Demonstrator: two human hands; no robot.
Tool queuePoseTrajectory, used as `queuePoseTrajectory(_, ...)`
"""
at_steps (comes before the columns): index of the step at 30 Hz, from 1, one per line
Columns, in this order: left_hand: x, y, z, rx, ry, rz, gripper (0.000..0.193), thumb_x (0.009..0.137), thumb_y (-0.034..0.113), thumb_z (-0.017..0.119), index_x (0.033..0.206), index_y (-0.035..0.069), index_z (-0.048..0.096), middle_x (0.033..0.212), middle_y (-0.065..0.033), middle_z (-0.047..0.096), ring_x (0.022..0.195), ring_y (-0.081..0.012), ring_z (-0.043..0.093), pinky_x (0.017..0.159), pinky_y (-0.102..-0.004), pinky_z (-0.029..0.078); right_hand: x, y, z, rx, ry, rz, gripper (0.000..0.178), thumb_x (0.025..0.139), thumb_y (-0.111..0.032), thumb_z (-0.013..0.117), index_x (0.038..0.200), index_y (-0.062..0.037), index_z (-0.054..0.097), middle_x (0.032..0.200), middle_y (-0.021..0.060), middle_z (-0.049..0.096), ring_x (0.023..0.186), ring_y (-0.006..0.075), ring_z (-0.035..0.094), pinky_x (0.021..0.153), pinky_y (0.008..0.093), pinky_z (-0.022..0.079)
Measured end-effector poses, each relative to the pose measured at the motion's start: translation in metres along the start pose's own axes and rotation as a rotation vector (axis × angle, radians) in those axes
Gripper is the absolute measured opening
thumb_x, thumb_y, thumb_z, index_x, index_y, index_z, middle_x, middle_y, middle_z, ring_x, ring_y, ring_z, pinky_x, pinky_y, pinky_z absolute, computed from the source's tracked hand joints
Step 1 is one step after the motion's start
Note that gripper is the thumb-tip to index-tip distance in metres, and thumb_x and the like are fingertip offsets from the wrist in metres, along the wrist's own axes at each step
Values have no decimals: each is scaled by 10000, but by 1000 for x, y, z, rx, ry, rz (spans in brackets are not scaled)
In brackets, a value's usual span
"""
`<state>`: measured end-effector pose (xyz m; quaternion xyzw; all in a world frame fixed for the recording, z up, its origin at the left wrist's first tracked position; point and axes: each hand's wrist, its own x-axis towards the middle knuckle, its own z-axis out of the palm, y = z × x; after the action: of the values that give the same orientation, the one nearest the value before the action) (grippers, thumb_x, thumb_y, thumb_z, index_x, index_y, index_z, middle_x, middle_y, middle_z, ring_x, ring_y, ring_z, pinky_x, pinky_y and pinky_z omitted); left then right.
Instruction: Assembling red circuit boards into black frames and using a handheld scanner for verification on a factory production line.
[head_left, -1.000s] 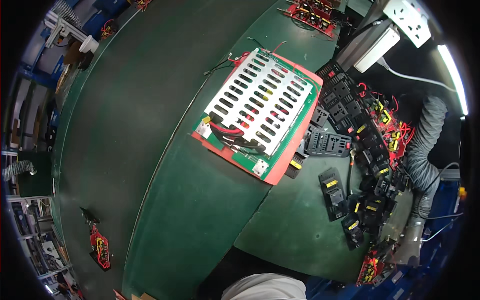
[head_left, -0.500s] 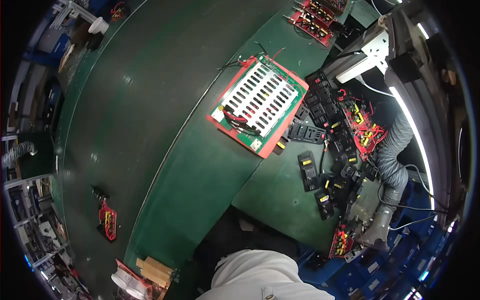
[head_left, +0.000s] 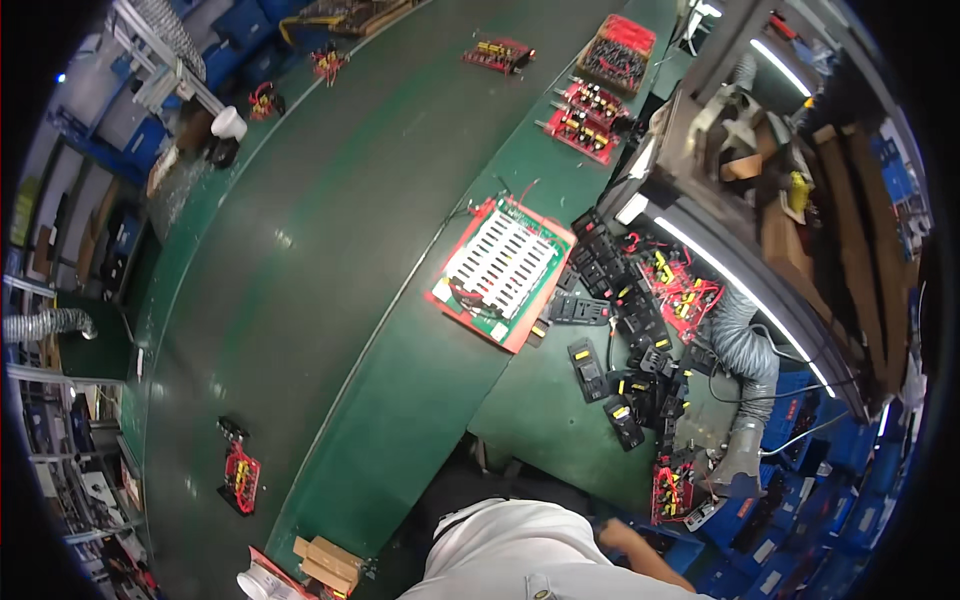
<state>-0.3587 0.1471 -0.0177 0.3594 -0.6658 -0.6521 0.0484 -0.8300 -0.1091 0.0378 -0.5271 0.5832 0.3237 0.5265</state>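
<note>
My right hand (head_left: 617, 537) is at the lower right beside my white shirt, with the bare forearm behind it. It is near the front edge of the green bench (head_left: 540, 420), and its fingers are too small and dark to make out. My left hand is out of the picture. Ahead, a green circuit board under a white slotted plate (head_left: 503, 262) lies on a red tray (head_left: 517, 340). Black and red wires are bunched at its near left corner. Black plastic housings (head_left: 588, 369) with yellow labels lie in a heap to its right.
Red circuit boards with wires (head_left: 680, 290) lie behind the housings, beside a grey flexible duct (head_left: 745, 345). More red boards (head_left: 585, 130) and a red box of small parts (head_left: 617, 55) are farther back. A dark belt (head_left: 300, 250) carries a red board (head_left: 240, 475). Blue bins (head_left: 790, 500) fill the lower right.
The view has shifted, bringing more of the far bench and the shelf at right into sight. My right hand and forearm have appeared at the lower right. The white-plated board stays on its tray.
</note>
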Motion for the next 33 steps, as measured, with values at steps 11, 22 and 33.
queuePoseTrajectory(11, 33, 68, -263, -57, 1043, -732, 259, 922, 259, 567, 997, 29, 663, 726, -116, 663, 658, -221, 648, 626, -370, 508, 78, -173, -45, 540, -190, -414, 314, 908, -300, 650, 1036, -16, 685, 922, 82, 696, 873, 152, 628, 782, 293, 499)
queuePoseTrajectory(22, 149, 102, -288, -187, 868, -448, 331, 842, 192, 666, 1144, 57, 658, 1055, -170, 691, 928, -299, 676, 834, -376, 526, 107, -204, -68, 3, 56, -471, 368, 925, -362, 597, 1136, -74, 688, 1014, 117, 711, 958, 255, 647, 863, 363, 493)
queuePoseTrajectory(33, 166, 81, -298, -35, 857, -317, 357, 819, 105, 671, 1173, 61, 646, 1025, -135, 685, 765, -212, 679, 741, -350, 539, 95, -179, -62, 96, -130, -405, 494, 923, -422, 608, 1211, -22, 647, 1174, 144, 673, 1094, 261, 610, 956, 353, 463)
